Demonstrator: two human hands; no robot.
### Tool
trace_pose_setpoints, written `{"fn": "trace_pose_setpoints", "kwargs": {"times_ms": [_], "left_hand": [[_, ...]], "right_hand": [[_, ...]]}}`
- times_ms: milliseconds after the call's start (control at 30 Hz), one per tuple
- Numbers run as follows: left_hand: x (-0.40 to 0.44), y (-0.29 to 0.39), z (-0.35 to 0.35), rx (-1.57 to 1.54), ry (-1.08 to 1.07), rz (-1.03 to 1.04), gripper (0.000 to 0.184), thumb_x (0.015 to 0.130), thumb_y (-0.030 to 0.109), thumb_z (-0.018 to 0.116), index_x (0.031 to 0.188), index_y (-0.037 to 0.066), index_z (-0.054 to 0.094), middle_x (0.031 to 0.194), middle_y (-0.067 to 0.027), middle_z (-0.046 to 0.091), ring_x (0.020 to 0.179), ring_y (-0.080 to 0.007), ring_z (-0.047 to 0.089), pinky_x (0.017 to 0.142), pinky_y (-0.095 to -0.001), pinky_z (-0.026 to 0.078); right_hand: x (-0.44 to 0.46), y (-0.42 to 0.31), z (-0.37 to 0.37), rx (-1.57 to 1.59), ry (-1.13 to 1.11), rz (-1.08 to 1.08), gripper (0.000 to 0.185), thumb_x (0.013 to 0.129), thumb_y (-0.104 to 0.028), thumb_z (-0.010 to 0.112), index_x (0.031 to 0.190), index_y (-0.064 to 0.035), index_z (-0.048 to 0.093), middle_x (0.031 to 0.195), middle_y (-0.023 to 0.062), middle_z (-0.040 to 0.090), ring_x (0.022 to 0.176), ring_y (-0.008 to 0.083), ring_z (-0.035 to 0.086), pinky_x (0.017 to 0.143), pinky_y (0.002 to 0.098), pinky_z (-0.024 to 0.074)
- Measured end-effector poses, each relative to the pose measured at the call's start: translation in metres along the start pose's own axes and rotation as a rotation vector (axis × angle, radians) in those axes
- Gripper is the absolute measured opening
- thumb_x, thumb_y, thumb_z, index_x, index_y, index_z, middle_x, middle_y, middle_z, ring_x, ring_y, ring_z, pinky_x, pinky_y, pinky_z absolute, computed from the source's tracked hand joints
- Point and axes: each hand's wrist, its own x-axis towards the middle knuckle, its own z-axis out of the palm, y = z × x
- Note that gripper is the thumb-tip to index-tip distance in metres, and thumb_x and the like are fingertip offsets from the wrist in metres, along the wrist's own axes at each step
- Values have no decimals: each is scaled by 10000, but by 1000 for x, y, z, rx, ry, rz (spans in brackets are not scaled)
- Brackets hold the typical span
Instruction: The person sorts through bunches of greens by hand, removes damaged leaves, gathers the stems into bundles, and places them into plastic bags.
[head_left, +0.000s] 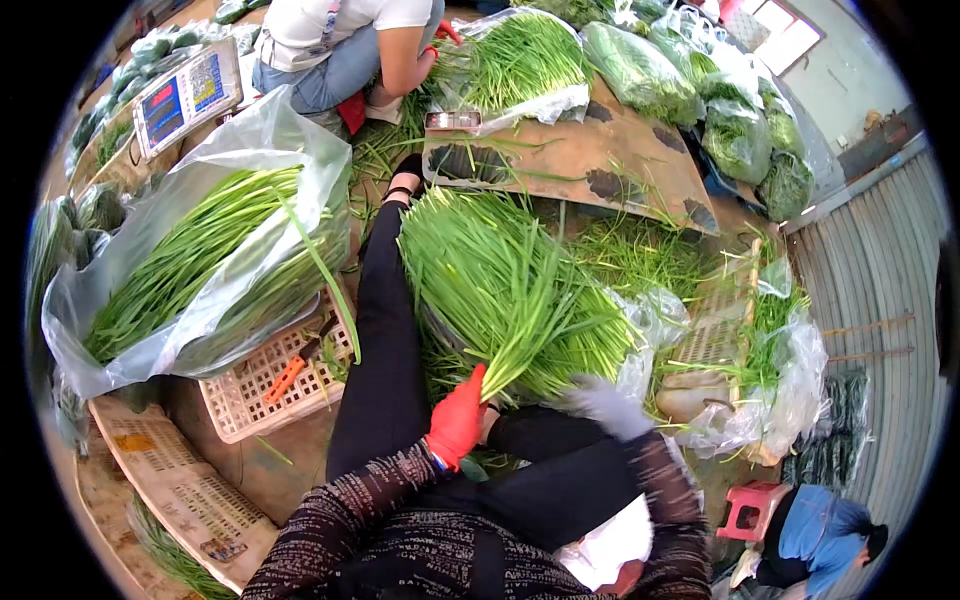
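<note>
My left hand (457, 418), in a red glove, is closed around the stem ends of a bunch of garlic chives (530, 335), whose leaves fan out away from me. Beneath the bunch spreads a large pile of garlic chives (455, 245), lying between my legs. My right hand (608, 406), in a grey glove, hovers by the near right edge of the pile. Motion smears its fingers, so their position does not show. Clear plastic (655, 325) lies along the pile's right side.
At left, a plastic bag of chives (200, 255) rests on a white crate (235, 405) with an orange-handled knife (288, 378). A scale (188, 100) stands behind. Ahead, a co-worker (345, 45) sits by more chives (525, 60) on a board (590, 150). Another person (825, 535) bends at lower right.
</note>
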Motion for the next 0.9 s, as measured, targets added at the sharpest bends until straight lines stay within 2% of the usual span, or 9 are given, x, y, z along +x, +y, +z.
{"fn": "trace_pose_setpoints", "kwargs": {"times_ms": [67,200,267,367,533,600,667,733,900], "left_hand": [[0,28,-19,206,-232,-14,650,757,161,596,1325,91,289,811,-165,556,697,-356,565,593,-452,452],[-8,20,-8,107,-218,73,759,727,143,618,1361,70,206,856,-204,525,697,-363,549,590,-448,454],[-9,17,-9,-30,-172,137,795,718,111,641,1369,68,187,973,-201,522,799,-301,565,672,-396,476],[-10,15,-8,-906,-288,-367,802,725,74,692,1359,55,202,1224,-132,434,1054,-197,475,909,-320,409],[14,-9,-10,-1059,-140,-437,472,817,178,614,1214,28,408,1091,-103,530,998,-173,509,873,-292,428],[20,-10,-17,-1032,-662,-515,378,847,234,576,1131,6,478,955,-81,588,925,-174,547,866,-283,430],[19,3,-23,-942,-790,-545,357,876,281,528,1081,-10,505,890,-91,613,858,-184,588,836,-300,455],[16,5,-22,-1299,-1144,-444,352,893,284,499,1067,-22,508,925,-128,616,848,-192,611,797,-333,483],[20,11,-36,-1215,-1322,-394,356,889,259,510,1101,-27,524,850,-138,636,707,-201,636,679,-303,513]], "right_hand": [[36,-10,67,660,13,176,571,883,-294,502,1280,65,304,1246,175,458,1109,245,474,946,329,361],[86,17,124,1403,453,128,267,804,-48,568,1063,4,527,994,91,596,843,186,583,771,311,462],[84,20,124,1416,465,87,282,803,-30,554,1078,16,511,1004,103,594,822,193,589,768,307,469],[69,21,110,1364,406,14,360,806,12,512,1156,38,430,1051,148,579,897,230,586,829,322,469],[56,41,103,1474,315,-76,452,792,11,550,1212,15,384,1157,214,515,1109,303,493,953,394,399],[55,41,106,1438,312,-80,482,779,5,574,1222,4,384,1205,248,474,1142,330,461,980,414,364],[58,37,112,1482,214,-151,497,776,-32,596,1227,-8,387,1230,259,449,1154,340,448,997,430,338],[58,31,111,1491,151,-140,510,770,-61,616,1227,-16,393,1237,259,445,1154,335,449,997,431,336],[62,19,111,1302,-55,26,484,757,-59,629,1196,-11,429,1197,235,491,1127,302,478,968,417,362]]}}
